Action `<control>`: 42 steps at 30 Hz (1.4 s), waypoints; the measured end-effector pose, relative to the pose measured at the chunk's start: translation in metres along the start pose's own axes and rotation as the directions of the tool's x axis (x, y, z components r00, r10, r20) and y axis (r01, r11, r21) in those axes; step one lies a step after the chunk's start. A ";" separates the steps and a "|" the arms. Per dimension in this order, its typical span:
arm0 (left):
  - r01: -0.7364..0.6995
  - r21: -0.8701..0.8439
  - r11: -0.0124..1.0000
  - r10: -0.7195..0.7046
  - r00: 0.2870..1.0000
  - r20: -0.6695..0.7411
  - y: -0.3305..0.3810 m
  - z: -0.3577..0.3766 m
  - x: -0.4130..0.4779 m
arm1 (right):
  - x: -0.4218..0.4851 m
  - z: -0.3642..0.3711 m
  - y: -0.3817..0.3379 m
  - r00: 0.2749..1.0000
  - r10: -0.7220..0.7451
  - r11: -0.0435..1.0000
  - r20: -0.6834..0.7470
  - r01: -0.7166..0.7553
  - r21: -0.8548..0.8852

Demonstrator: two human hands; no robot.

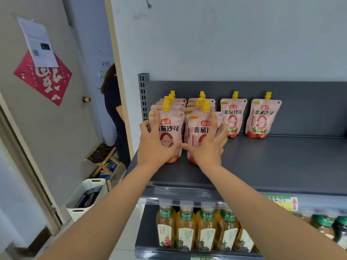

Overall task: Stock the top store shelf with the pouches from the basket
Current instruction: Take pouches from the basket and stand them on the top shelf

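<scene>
Left of the top shelf (pixel 262 162), on the floor by the grey door (pixel 56 139), sits your white basket (pixel 82 201), with dark items inside that you cannot make out clearly. Behind it, past the doorway, another person (pixel 114 109) in dark clothes stands with their back turned.

On the top shelf, at its left end, your left hand (pixel 155 145) is spread over the front of the left front pouch (pixel 169 132), fingers (pixel 155 119) apart and pressed on its face, thumb wrapped round its left edge; the pouch stands upright. More pouches are stacked in a row behind it (pixel 173 102), yellow caps showing.

Just right of that, your right hand (pixel 208 145) grips the right front pouch (pixel 199 132) the same way, fingers splayed across its right side, thumb low near the base. That pouch also stands upright on the top shelf, touching the left one or nearly so. Another row (pixel 201 101) sits behind it.

Further right along the top shelf, against the back panel, 2 single pouches stand apart: one (pixel 232 117) just beside your right hand, the other (pixel 262 119) a little further on. The right stretch of the top shelf is bare.

Below the top shelf, a row of amber tea bottles (pixel 197 228) fills the lower level, with darker bottles (pixel 336 229) at the far right.
</scene>
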State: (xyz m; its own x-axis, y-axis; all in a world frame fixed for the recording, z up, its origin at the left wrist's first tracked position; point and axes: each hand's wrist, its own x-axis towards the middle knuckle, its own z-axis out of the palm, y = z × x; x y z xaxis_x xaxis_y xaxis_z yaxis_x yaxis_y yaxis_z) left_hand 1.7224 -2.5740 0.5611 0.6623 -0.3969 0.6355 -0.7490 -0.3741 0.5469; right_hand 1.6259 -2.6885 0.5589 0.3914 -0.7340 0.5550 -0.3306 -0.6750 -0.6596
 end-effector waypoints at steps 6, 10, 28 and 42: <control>-0.050 -0.041 0.998 0.051 0.998 0.041 -0.006 -0.003 0.000 | -0.001 0.004 0.001 1.000 -0.014 0.990 -0.024 0.017 0.138; 0.082 -0.131 0.988 -0.074 0.995 0.060 -0.010 0.001 0.004 | 0.003 -0.004 0.012 0.999 0.021 0.915 -0.030 -0.007 0.404; -0.207 0.443 0.873 0.229 0.973 0.003 0.007 0.013 -0.001 | 0.092 -0.012 0.043 0.887 0.166 0.780 0.431 -0.385 0.493; -0.498 0.598 0.628 0.521 0.840 0.151 0.007 0.023 0.006 | 0.096 -0.015 0.054 0.912 0.186 0.758 0.365 -0.370 0.538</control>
State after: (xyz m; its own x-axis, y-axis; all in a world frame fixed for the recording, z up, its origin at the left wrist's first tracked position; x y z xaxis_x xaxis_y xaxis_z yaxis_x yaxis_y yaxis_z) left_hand 1.7214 -2.5981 0.5566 0.1687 -0.6553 0.7363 -0.7881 -0.5383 -0.2985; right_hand 1.6334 -2.7964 0.5845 0.6089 -0.7680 0.1985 0.0668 -0.1997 -0.9776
